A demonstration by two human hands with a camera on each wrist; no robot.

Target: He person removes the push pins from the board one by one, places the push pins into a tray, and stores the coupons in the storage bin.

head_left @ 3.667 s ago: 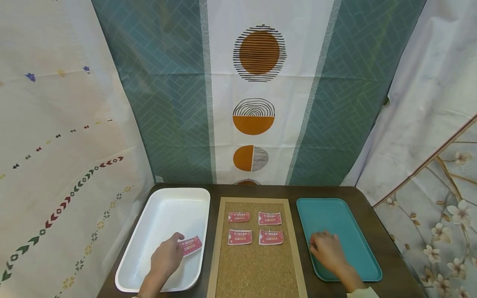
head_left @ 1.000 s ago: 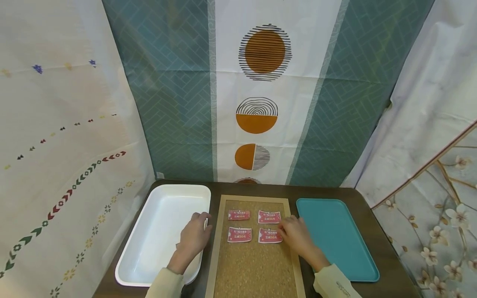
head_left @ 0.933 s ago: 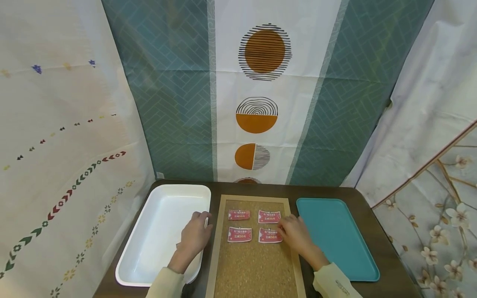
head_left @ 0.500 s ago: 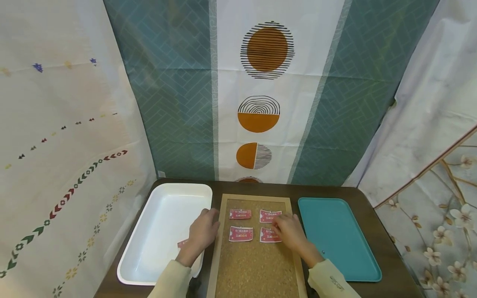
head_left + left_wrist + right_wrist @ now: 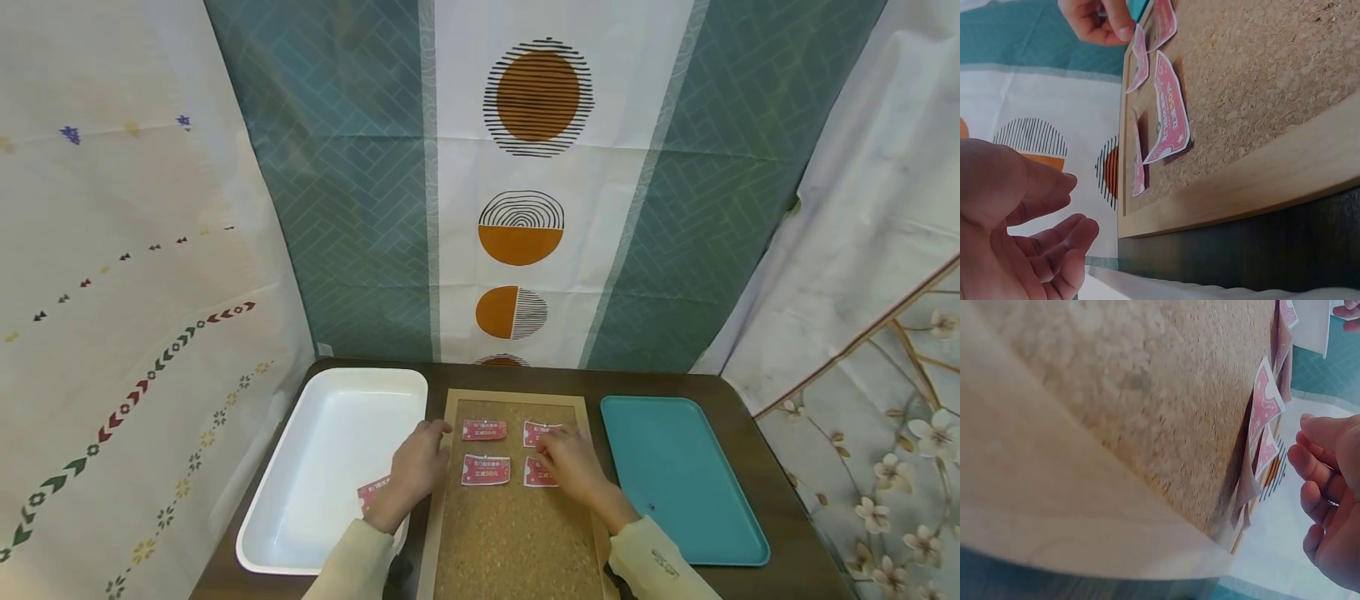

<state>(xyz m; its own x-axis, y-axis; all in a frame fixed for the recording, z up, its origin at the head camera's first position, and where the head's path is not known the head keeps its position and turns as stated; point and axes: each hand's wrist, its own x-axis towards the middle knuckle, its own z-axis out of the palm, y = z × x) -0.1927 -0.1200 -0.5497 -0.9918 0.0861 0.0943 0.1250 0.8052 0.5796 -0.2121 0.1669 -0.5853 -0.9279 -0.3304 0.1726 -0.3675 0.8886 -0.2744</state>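
My left hand (image 5: 422,467) hovers at the white tray's right rim and the cork board's left edge, with bent, loose fingers. In the left wrist view nothing lies between its fingers (image 5: 1082,234). My right hand (image 5: 576,468) is over the right side of the cork board (image 5: 517,542), covering part of the lower right coupon (image 5: 538,472). Its fingers (image 5: 1302,462) curve loosely around no visible object. Red coupons also hang at the upper right (image 5: 536,433), upper left (image 5: 483,430) and lower left (image 5: 486,470). A silver pin (image 5: 1158,127) shows on one.
Another red coupon (image 5: 371,493) lies in the white tray (image 5: 300,467), partly behind my left wrist. The teal tray (image 5: 697,467) at the right bears a small dark object (image 5: 652,507). Patterned cloth (image 5: 525,275) hangs behind the dark table (image 5: 585,379).
The left hand, which held a coupon over the white tray at first, has let it go there and moved right to the board. The right hand left the teal tray for the board's right-hand coupons.
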